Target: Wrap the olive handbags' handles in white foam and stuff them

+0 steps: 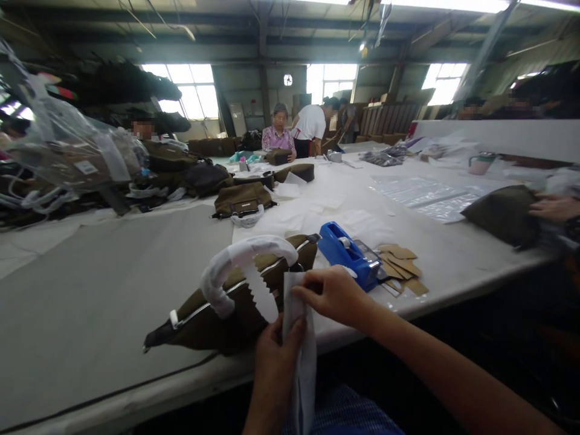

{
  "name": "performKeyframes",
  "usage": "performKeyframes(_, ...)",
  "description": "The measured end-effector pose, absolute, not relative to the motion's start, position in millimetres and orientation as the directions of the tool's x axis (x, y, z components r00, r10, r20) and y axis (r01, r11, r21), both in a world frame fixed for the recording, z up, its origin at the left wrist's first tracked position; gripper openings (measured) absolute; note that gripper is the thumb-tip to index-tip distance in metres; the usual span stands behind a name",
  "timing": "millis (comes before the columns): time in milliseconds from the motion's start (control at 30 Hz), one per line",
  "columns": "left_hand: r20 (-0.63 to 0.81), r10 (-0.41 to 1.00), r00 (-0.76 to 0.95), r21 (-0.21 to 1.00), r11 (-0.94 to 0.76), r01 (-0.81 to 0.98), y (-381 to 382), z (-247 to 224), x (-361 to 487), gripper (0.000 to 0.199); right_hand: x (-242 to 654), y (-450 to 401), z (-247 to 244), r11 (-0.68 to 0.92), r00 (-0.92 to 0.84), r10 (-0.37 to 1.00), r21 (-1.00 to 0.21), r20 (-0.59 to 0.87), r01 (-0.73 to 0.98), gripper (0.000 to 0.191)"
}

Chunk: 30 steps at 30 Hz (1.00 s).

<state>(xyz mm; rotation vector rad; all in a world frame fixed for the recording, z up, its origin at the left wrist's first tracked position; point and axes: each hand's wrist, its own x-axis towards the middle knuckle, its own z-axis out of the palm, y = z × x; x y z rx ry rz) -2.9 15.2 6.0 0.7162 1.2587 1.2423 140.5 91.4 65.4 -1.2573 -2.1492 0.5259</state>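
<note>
- At the near edge of the table [462, 260]: brown bag [242, 325], handle [235, 251] already sheathed in white.
- Left hand [278, 350] clasps a pale strip [307, 374], thumb on top; right hand [333, 293] pinches its upper end.
- Strip seemingly not yet fastened; that much looks left.
- Blue tape dispenser [347, 257] alongside, untouched.

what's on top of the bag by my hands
A white-wrapped handle and a jagged white piece, over its zipper. Your left hand and the white strip hide part of the bag.
</note>
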Motion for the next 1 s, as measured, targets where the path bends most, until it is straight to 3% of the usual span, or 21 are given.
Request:
performKeyframes(200,-0.311,0.942,-0.129,0.912,0.257,-0.321,13,4,-4,0.052,148,99,67,0.368,-0.314,0.929,-0.54,0.194,0.757,0.037)
performKeyframes(267,-0.324,0.941,-0.101,0.896,0.271,-0.351,12,6,-5,0.053,153,105,61,0.298,-0.278,0.952,-0.583,0.127,0.755,0.049)
performKeyframes(333,-0.339,0.939,-0.06,0.878,0.293,-0.377,12,8,-5,0.054,158,112,47,0.152,-0.289,0.956,-0.744,-0.057,0.651,0.059)
performKeyframes(400,-0.365,0.931,-0.02,0.856,0.327,-0.4,12,10,-5,0.053,162,117,28,-0.049,-0.389,0.891,-0.901,-0.234,0.43,0.065)
performKeyframes(467,-0.391,0.921,0.002,0.832,0.354,-0.427,12,10,-5,0.052,165,119,8,-0.176,-0.465,0.84,-0.952,-0.279,0.252,0.071)
performKeyframes(633,-0.414,0.91,-0.02,0.818,0.362,-0.447,15,9,-3,0.057,168,104,-13,-0.142,-0.331,0.928,-0.983,-0.173,0.117,0.066)
performKeyframes(733,-0.417,0.908,-0.026,0.816,0.362,-0.451,15,8,0,0.059,165,91,-3,0.018,-0.146,0.989,-0.999,0.011,0.049,0.054)
performKeyframes(833,-0.398,0.917,-0.034,0.837,0.348,-0.422,15,8,3,0.057,158,81,6,0.174,-0.172,0.972,-0.981,0.158,0.086,0.047)
performKeyframes(900,-0.366,0.93,-0.026,0.853,0.324,-0.409,14,8,4,0.051,156,74,7,0.19,-0.235,0.959,-0.975,0.16,0.112,0.051)
performKeyframes(1000,-0.3,0.954,0.016,0.861,0.278,-0.425,14,6,5,0.043,159,55,0,0.108,-0.195,0.977,-0.989,0.088,0.098,0.049)
